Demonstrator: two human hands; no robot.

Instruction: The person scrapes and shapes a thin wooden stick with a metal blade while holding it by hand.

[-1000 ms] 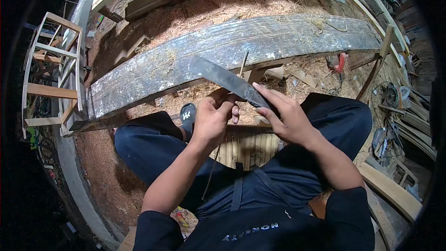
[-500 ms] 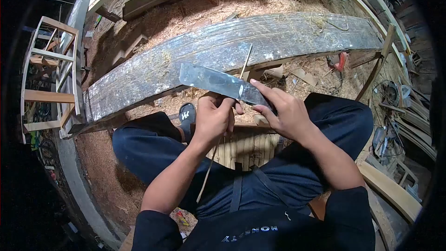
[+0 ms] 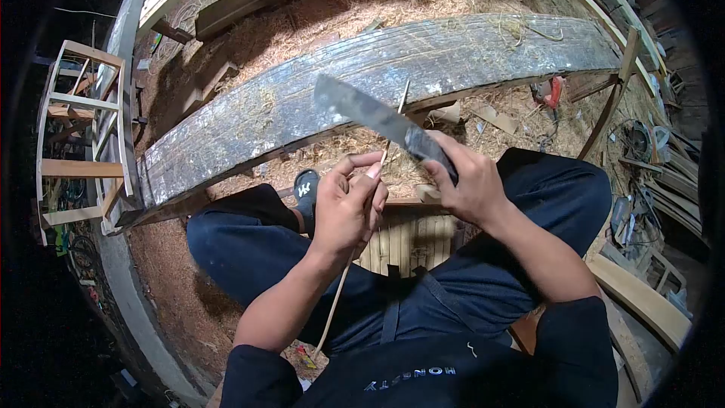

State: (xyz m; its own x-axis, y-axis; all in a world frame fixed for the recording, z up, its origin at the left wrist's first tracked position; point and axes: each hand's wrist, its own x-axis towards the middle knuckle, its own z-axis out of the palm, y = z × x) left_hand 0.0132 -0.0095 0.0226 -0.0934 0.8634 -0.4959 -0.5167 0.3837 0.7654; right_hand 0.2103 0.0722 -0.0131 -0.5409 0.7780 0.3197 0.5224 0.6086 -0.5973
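Head view: a seated person in dark trousers works a broad blade [image 3: 370, 117] against a thin strip [image 3: 381, 162] at the centre of the frame. The right hand [image 3: 468, 181] is wrapped tight around the blade's dark handle end, its fingers fully closed on it, the steel slanting up and left over a long weathered plank [image 3: 377, 79]. The left hand [image 3: 347, 208] pinches the strip between thumb and forefinger just below the blade, the other fingers curled in; the strip runs down past the wrist toward the lower centre and pokes up behind the blade.

The left fingertips sit very near the edge, so a slip of the blade, or the strip splitting suddenly, could likely bring steel onto them. The thin strip may also snap under uneven pressure.

Where edge meets strip is hidden behind the blade, and the handle is buried in the right hand. A slatted bamboo piece [image 3: 408, 238] between the knees is partly covered by the arms. Shavings [image 3: 226, 68] carpet the floor; the clutter at the right edge is too distorted to make out.
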